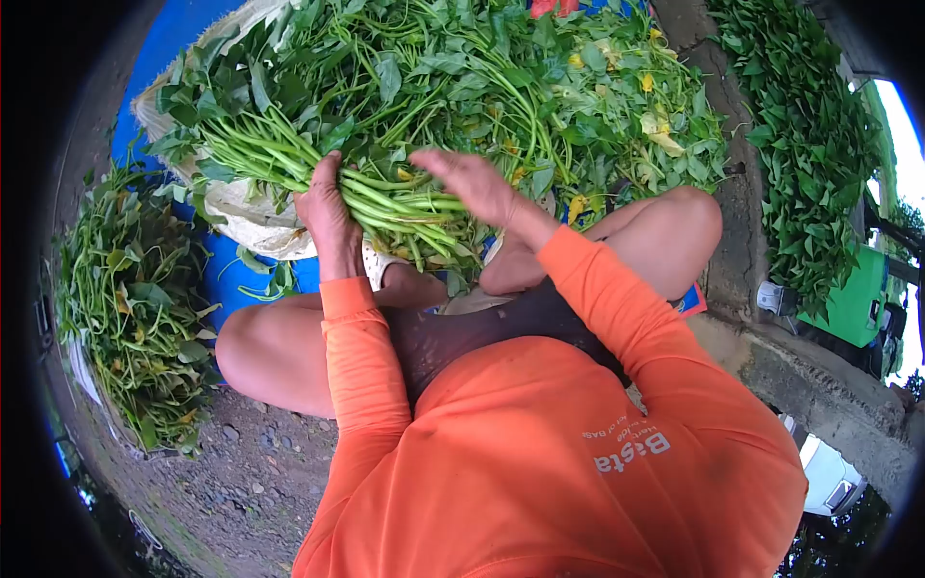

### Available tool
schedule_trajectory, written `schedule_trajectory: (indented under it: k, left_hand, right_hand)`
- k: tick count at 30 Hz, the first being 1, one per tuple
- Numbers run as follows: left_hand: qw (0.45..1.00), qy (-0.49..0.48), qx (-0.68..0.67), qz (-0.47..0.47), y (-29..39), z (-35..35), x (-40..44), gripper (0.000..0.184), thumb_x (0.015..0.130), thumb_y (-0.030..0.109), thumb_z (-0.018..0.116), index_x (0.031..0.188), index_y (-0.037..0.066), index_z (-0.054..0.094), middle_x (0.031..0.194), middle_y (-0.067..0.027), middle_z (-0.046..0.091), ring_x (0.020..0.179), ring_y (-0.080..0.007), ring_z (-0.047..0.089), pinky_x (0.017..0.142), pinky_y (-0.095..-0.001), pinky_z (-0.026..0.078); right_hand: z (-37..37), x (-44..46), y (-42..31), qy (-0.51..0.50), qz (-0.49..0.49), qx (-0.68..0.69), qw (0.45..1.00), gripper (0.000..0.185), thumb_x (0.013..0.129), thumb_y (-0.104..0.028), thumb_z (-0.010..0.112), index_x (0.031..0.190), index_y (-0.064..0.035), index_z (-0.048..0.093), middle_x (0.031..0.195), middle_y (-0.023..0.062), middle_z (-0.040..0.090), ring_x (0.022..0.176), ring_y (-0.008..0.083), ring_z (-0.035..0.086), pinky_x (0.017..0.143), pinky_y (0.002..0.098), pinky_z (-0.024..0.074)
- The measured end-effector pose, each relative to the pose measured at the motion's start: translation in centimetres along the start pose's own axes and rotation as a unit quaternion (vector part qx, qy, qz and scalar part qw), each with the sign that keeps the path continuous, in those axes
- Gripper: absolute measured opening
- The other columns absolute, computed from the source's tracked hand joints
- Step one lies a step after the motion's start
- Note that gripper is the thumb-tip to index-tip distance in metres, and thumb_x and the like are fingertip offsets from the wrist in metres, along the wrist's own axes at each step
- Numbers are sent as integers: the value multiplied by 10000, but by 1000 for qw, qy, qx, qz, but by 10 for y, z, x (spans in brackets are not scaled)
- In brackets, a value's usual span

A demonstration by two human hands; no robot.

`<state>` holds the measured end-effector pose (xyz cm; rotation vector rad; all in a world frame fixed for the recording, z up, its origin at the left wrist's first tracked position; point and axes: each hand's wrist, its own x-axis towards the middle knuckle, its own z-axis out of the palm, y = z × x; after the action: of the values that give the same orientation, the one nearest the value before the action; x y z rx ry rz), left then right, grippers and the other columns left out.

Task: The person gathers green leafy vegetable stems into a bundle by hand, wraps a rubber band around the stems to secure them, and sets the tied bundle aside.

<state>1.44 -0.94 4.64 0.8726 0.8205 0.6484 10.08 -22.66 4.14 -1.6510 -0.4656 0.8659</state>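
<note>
My left hand point(330, 210) is wrapped round a thick bundle of leafy green stems point(405, 204), thumb on top. The leafy tops of the bundle point to the upper left, and its bare stem ends reach right, over my lap. Just above those ends is my right hand point(474, 185), its fingers stretched out and slightly blurred, with nothing seen in it. Beyond both hands spreads a large heap of loose leafy greens point(434, 67), mixed with some yellow leaves.
A pale sack point(252, 220) lies on a blue sheet point(226, 275) under the greens. More greens point(135, 308) are piled at left. Dark green bunches point(805, 135) line the right, beyond a concrete edge point(727, 125). My crossed legs frame the near side.
</note>
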Motion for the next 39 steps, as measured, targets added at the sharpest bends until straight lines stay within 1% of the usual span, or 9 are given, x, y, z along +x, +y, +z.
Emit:
schedule_trajectory:
  k: [1, 3, 5, 12, 15, 16, 19, 23, 39]
  left_hand:
    - [1000, 8, 25, 2, 3, 4, -3, 254, 915, 66, 767, 1113, -41, 650, 886, -101, 707, 708, -209, 706, 654, -327, 599]
    - [1000, -4, 26, -8, -2, 4, 0, 261, 915, 79, 773, 1115, -29, 646, 890, -95, 706, 716, -206, 705, 658, -328, 599]
    - [998, -43, 38, -14, -4, 5, -3, 260, 916, 86, 773, 1117, -18, 644, 899, -91, 708, 722, -200, 702, 657, -329, 598]
    - [994, -42, 70, -66, -4, 9, -10, 295, 895, 60, 787, 1136, -18, 638, 906, -85, 711, 702, -185, 695, 640, -315, 594]
    - [993, -51, 76, -75, -3, 9, -9, 243, 901, 84, 794, 1080, -19, 666, 876, -82, 722, 688, -182, 706, 630, -316, 605]
    - [992, -50, 76, -84, -4, 9, -9, 243, 900, 87, 795, 1078, -19, 667, 880, -82, 725, 693, -183, 710, 632, -316, 606]
    - [990, -61, 79, -96, -5, 9, -9, 261, 893, 96, 802, 1080, -29, 671, 891, -85, 734, 703, -184, 717, 639, -319, 608]
    - [988, -72, 87, -109, 2, 10, -16, 246, 888, 107, 800, 1057, -35, 691, 865, -84, 731, 693, -179, 710, 648, -318, 610]
    - [980, -113, 56, -155, -5, 8, -24, 308, 869, 97, 835, 1086, -48, 671, 892, -102, 740, 692, -184, 706, 643, -324, 604]
  right_hand:
    - [-31, 19, 8, 99, 65, 54, 991, 616, 1037, -507, 656, 1440, -41, 640, 1399, 152, 689, 1274, 326, 662, 1043, 453, 546]
    - [-98, 50, 49, 345, 29, -213, 914, 317, 973, -309, 717, 1068, -11, 766, 1075, 233, 775, 990, 385, 756, 898, 470, 581]
    - [-142, 61, 70, 374, 190, -307, 855, 243, 911, -253, 740, 1001, -30, 777, 1093, 277, 751, 1014, 441, 729, 901, 482, 571]
    - [-151, 61, 91, 410, -14, -415, 812, 229, 905, -253, 776, 1005, -47, 771, 1026, 238, 753, 951, 392, 726, 902, 465, 565]
    - [-164, 69, 77, 341, 44, -175, 923, 241, 943, -253, 789, 1000, -21, 755, 943, 136, 743, 864, 302, 711, 839, 420, 569]
    - [-165, 61, 55, 273, 112, -121, 948, 222, 979, -225, 803, 1085, -48, 720, 956, 2, 721, 833, 145, 655, 766, 297, 550]
    - [-159, 34, 14, 212, 246, 68, 943, 257, 983, -232, 806, 1166, -81, 706, 921, -15, 709, 823, 144, 668, 734, 296, 547]
    - [-146, -14, -35, 123, 119, 344, 923, 231, 1057, -217, 718, 1253, -105, 671, 1026, -1, 693, 852, 133, 652, 710, 326, 564]
    - [-99, -55, -71, 87, 3, 343, 935, 291, 1023, -188, 764, 1301, -134, 698, 974, -33, 660, 754, 91, 603, 612, 263, 481]
